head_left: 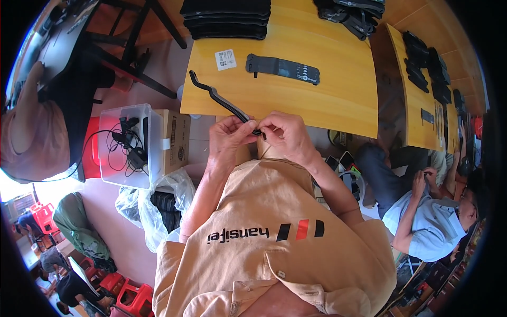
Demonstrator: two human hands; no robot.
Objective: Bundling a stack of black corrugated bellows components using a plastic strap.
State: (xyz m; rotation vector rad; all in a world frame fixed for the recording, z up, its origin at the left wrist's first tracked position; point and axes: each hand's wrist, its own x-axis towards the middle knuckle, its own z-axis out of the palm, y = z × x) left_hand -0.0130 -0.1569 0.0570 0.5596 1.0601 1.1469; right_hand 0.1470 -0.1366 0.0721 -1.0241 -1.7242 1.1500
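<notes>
My left hand [228,134] and my right hand [285,133] meet at the near edge of a yellow wooden table [338,79]. Between their fingertips they pinch the near end of a long bent black strap [216,98], which runs away to the upper left over the table's corner. A second flat black strap with light markings [282,68] lies flat on the table beyond my hands. A small white label [225,59] sits to its left.
Stacks of black flat pieces [227,18] and more black parts [354,13] lie at the table's far edge. A clear plastic bin with cables [127,145], a cardboard box [177,140] and plastic bags [158,203] stand at my left. Another person [422,211] sits at my right by a second table [422,105].
</notes>
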